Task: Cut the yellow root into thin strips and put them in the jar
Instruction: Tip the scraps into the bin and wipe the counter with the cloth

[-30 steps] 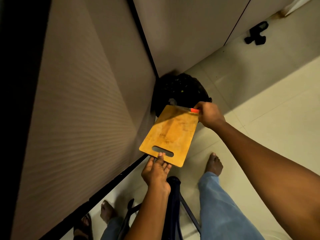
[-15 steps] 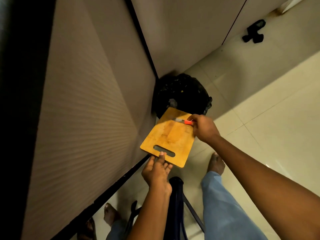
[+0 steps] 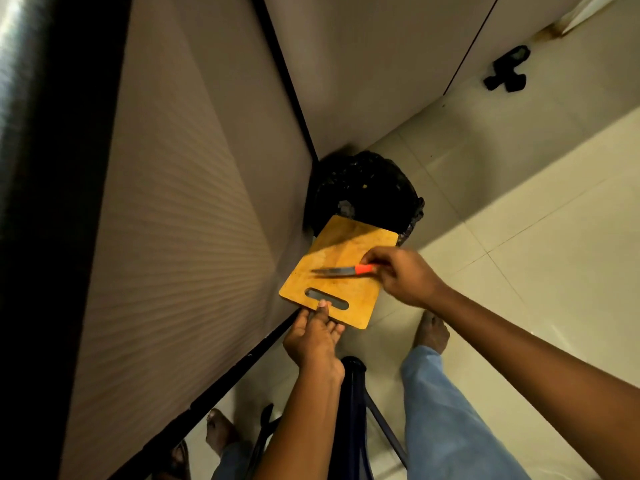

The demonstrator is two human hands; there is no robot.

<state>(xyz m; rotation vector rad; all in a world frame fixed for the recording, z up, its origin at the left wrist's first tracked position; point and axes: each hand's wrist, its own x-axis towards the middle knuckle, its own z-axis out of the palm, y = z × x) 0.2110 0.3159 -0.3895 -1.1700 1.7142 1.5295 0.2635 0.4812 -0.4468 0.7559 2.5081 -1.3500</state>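
Gripping flat yellow wooden cutting board (image 3: 343,247) with left hand (image 3: 313,341), far edge over black-bagged bin (image 3: 367,188), seemingly to scrape residue with orange-handled knife (image 3: 341,270) clasped in right hand (image 3: 405,277); yellow root, jar unseen

One view only, worn on your head; it looks steeply down and a bit forward along your arms; wide-angle, so the cabinet front (image 3: 194,220) on your left bows and the tiled floor (image 3: 536,237) fans out right; left hand (image 3: 313,337) on the cutting board (image 3: 332,251) and right hand (image 3: 405,275) with the knife (image 3: 341,270) sit near mid-frame, close to the lens; black bin (image 3: 367,188) just beyond; your feet (image 3: 431,332) low in frame.
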